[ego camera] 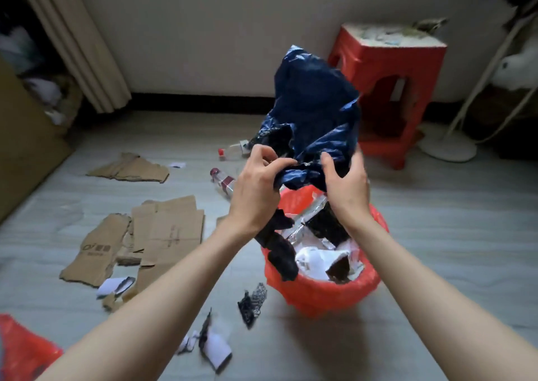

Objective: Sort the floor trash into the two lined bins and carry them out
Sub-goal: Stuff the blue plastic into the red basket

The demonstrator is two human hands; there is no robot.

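Note:
A crumpled dark blue plastic bag (316,110) is held up over a bin lined with a red bag (320,293). My left hand (256,188) pinches the bag's lower left edge, and my right hand (346,185) grips its lower right edge. The bin holds white paper, black scraps and silvery wrappers. A strip of black plastic (279,249) hangs down from under my left hand over the bin's rim. A second red liner (23,351) shows at the bottom left corner.
Torn cardboard pieces (151,235) lie on the floor to the left, and more cardboard (131,168) lies farther back. Two plastic bottles (222,181) lie behind the bin. Paper and black scraps (215,348) lie near me. A red stool (390,89) and a white fan base (448,147) stand at the right.

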